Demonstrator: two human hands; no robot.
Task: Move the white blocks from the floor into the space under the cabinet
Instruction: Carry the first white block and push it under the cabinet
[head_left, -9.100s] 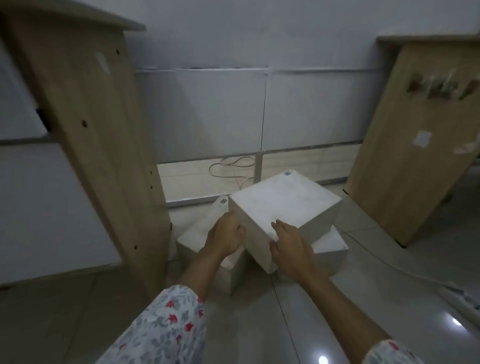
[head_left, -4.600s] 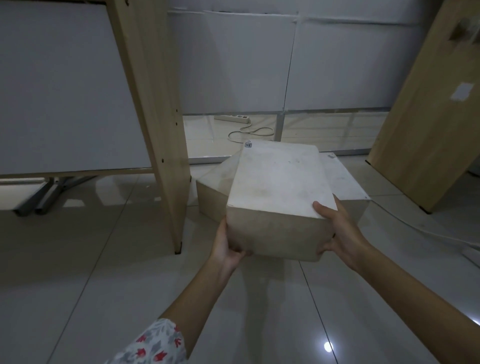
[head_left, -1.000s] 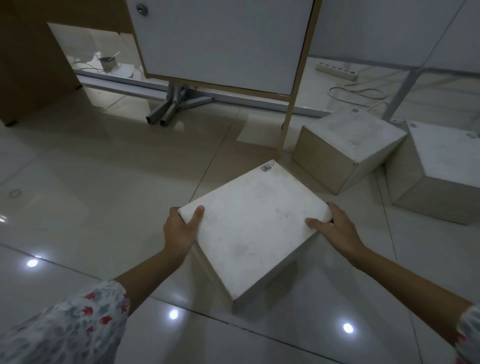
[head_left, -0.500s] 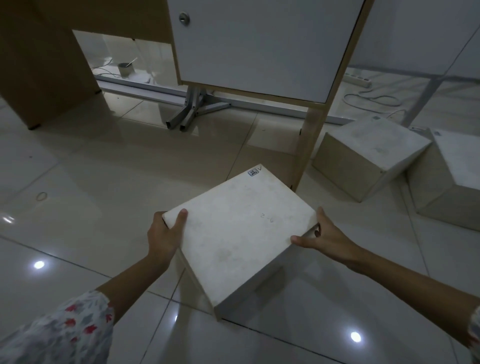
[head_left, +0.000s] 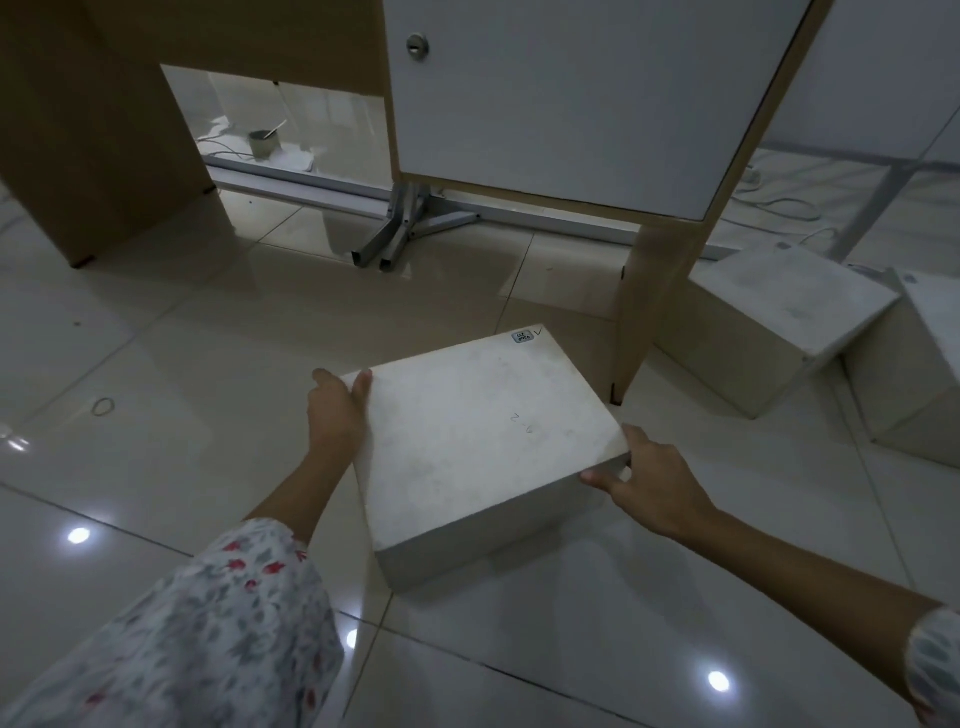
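The square white block (head_left: 483, 441) is gripped at both edges by the left hand (head_left: 335, 415) and right hand (head_left: 649, 483), low over the glossy tiled floor (head_left: 171, 364); a forward push toward twelve o'clock, beneath the white-doored wooden cabinet (head_left: 571, 104), seems called for.

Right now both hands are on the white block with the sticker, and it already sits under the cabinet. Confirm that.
Not quite. The head view shows the left hand and right hand on the white block, but it is in front of the cabinet, on open floor, not yet under it.
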